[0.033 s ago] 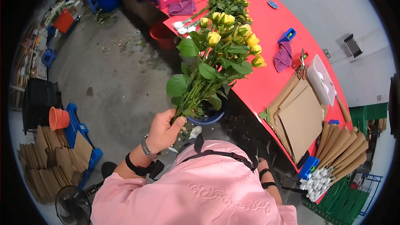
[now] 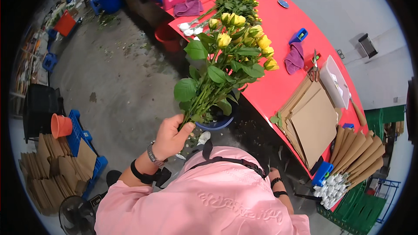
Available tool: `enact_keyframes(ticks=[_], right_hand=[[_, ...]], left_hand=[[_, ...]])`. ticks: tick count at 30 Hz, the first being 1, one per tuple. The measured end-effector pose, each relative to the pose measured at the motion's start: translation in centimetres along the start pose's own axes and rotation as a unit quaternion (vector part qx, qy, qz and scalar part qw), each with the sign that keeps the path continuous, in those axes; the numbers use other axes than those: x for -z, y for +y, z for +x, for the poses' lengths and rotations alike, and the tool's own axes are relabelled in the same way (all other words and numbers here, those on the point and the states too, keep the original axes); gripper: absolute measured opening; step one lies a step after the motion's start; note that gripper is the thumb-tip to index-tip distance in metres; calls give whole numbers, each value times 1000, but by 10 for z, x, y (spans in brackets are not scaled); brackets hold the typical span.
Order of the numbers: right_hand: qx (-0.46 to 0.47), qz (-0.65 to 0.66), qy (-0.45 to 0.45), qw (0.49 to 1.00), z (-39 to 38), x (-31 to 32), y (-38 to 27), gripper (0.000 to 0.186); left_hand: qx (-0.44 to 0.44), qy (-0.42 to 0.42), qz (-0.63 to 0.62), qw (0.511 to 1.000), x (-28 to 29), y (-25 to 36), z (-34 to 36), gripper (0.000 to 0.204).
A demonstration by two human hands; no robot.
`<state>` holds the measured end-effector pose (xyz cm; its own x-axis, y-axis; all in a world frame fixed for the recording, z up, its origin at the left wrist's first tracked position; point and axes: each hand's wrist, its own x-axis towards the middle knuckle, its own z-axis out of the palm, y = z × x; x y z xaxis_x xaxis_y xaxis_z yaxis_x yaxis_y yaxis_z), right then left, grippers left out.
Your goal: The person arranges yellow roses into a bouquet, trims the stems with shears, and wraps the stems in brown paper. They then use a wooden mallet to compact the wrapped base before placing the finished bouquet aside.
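A bunch of yellow roses (image 2: 217, 72) with long green stems and broad leaves is in my left hand (image 2: 171, 137). The fingers are wrapped round the lower stems, and the thumb lies across them. The flower heads tilt away toward the table. Low by my right side is my right hand (image 2: 273, 174), mostly hidden behind my pink shirt, so its fingers do not show. Just past the stems, a dark blue bucket (image 2: 216, 125) with leaf scraps stands on the floor. More yellow roses (image 2: 237, 6) lie farther off on the red table (image 2: 272, 91).
Flat brown paper sheets (image 2: 314, 126), scissors (image 2: 313, 72), a white tray (image 2: 334, 82) and purple cloths (image 2: 294, 58) lie on the table. Wrapped bunches (image 2: 359, 156) rest at its near right end. Cardboard (image 2: 56, 172), an orange bucket (image 2: 61, 125) and a fan (image 2: 77, 215) stand at left.
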<state>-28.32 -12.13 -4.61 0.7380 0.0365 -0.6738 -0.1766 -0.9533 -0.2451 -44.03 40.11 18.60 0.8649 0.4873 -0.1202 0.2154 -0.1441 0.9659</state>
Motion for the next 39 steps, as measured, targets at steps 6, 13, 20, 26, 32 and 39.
enact_keyframes(ticks=[6, 13, 20, 26, 32, 39], right_hand=[[-175, -20, -67, 982, -1, -55, 154, 92], [-184, -76, -87, 976, -5, -84, 175, 88], [-188, 78, -68, 977, -5, -54, 128, 86], [-167, 149, -62, 973, -19, -25, 90, 81], [-159, 48, -82, 983, 15, -52, 137, 88], [-149, -22, -87, 985, 43, -89, 199, 94]], left_hand=[[94, -134, -163, 973, -6, 16, 15, 27], [144, -201, -252, 935, -20, 34, 9, 31], [147, -213, -262, 930, -31, 42, -6, 31], [94, -177, -209, 957, -50, 41, -19, 29], [48, -114, -167, 978, -66, 55, -40, 31], [-7, -92, -94, 991, -80, 60, -39, 30]])
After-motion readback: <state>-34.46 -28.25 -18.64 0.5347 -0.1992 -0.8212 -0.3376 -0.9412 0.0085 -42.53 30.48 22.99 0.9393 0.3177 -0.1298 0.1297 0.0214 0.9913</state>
